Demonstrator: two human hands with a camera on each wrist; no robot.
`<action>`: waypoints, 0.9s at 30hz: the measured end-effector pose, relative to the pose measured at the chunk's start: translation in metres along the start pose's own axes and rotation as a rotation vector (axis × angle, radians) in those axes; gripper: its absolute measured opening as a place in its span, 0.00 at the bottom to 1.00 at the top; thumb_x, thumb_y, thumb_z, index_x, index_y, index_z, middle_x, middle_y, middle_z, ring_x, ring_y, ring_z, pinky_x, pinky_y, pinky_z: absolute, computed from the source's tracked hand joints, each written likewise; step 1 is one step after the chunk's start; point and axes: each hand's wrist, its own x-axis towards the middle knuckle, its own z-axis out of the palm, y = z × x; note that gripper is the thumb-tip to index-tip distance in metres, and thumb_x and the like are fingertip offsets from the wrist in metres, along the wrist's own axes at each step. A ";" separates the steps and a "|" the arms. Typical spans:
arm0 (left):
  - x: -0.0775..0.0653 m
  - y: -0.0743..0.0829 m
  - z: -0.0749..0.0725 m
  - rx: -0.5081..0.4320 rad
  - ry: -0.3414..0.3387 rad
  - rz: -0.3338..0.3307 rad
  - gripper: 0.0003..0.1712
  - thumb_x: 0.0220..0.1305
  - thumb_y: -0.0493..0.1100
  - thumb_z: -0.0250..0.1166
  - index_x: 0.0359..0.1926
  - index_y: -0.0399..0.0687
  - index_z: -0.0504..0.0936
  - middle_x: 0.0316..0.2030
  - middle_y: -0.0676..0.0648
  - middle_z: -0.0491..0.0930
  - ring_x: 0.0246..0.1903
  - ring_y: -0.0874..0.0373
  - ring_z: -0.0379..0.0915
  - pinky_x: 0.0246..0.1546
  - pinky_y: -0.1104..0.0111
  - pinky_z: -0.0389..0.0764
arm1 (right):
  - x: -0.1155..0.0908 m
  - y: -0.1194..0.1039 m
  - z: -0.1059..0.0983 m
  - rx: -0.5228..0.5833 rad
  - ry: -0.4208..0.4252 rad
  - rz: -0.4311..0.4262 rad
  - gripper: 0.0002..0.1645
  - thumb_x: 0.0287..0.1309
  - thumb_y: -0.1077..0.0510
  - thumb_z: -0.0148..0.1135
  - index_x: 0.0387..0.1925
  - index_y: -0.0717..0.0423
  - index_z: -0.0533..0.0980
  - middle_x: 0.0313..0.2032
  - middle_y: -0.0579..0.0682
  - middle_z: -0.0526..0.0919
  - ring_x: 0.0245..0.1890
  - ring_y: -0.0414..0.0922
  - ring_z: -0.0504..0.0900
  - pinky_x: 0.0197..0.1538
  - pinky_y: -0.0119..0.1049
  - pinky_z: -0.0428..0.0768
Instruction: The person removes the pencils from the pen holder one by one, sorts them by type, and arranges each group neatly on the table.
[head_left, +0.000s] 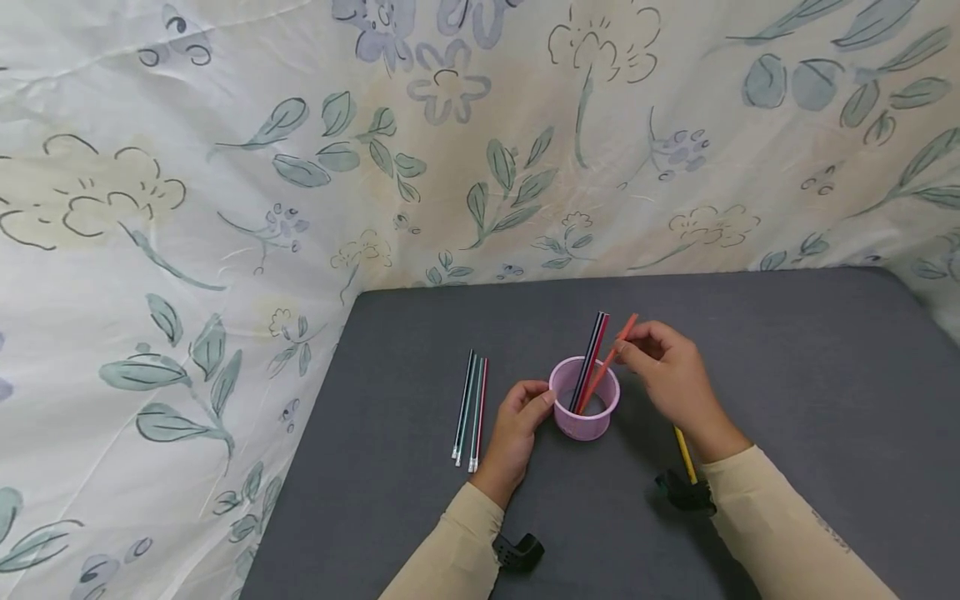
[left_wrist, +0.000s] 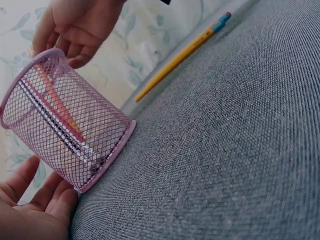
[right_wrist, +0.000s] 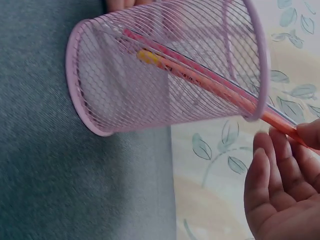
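A pink mesh pencil cup (head_left: 583,427) stands upright on the dark table. Inside lean a black pencil and a dark red pencil (head_left: 600,333), their upper ends above the rim. My right hand (head_left: 667,367) pinches an orange pencil (head_left: 624,329) near its top, between thumb and fingers. Its yellow lower end (right_wrist: 148,56) is down inside the cup, seen through the mesh. At the cup's left side is my left hand (head_left: 519,425), with loosely bent fingertips (left_wrist: 65,200) against its wall near the base in the left wrist view.
Several pencils (head_left: 478,400) lie side by side left of the left hand. A yellow pencil (left_wrist: 180,59) with a blue end rests on the table, partly under the right wrist in the head view. Floral fabric (head_left: 450,192) hangs behind the table (head_left: 825,375).
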 end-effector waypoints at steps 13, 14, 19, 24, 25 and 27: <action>-0.002 -0.004 0.000 0.003 -0.002 0.015 0.17 0.79 0.41 0.63 0.57 0.29 0.79 0.54 0.33 0.81 0.54 0.51 0.78 0.60 0.66 0.76 | -0.005 -0.007 -0.011 0.109 0.029 0.023 0.14 0.79 0.64 0.64 0.56 0.72 0.75 0.46 0.66 0.83 0.39 0.41 0.89 0.43 0.37 0.88; -0.003 -0.004 0.000 0.002 -0.002 0.016 0.17 0.79 0.41 0.63 0.57 0.29 0.79 0.54 0.33 0.81 0.54 0.51 0.78 0.60 0.66 0.76 | -0.005 -0.007 -0.011 0.114 0.036 0.028 0.15 0.78 0.64 0.64 0.56 0.72 0.75 0.46 0.66 0.82 0.39 0.41 0.90 0.43 0.37 0.88; -0.004 -0.003 -0.001 0.000 -0.014 0.020 0.17 0.79 0.41 0.63 0.57 0.29 0.79 0.53 0.35 0.82 0.53 0.53 0.78 0.61 0.66 0.76 | -0.008 -0.009 -0.010 0.136 0.087 0.037 0.16 0.77 0.63 0.66 0.55 0.72 0.73 0.44 0.64 0.82 0.36 0.42 0.90 0.42 0.38 0.88; -0.006 -0.003 -0.003 0.010 -0.025 0.020 0.17 0.79 0.41 0.63 0.57 0.31 0.80 0.53 0.36 0.82 0.53 0.54 0.77 0.61 0.65 0.76 | -0.010 -0.012 -0.012 0.139 0.137 0.042 0.15 0.78 0.60 0.66 0.54 0.68 0.73 0.45 0.61 0.81 0.36 0.44 0.88 0.41 0.38 0.88; -0.006 -0.003 -0.004 0.009 -0.028 0.020 0.17 0.79 0.41 0.63 0.57 0.31 0.80 0.53 0.36 0.82 0.53 0.54 0.77 0.61 0.65 0.76 | -0.011 -0.013 -0.012 0.138 0.142 0.043 0.15 0.78 0.60 0.66 0.54 0.67 0.73 0.45 0.60 0.81 0.36 0.45 0.88 0.41 0.37 0.88; -0.007 -0.003 -0.004 0.008 -0.029 0.022 0.17 0.79 0.41 0.63 0.57 0.31 0.80 0.53 0.36 0.82 0.53 0.53 0.78 0.61 0.65 0.76 | -0.011 -0.015 -0.014 0.133 0.154 0.043 0.14 0.78 0.59 0.66 0.53 0.65 0.73 0.45 0.60 0.81 0.37 0.45 0.88 0.41 0.37 0.88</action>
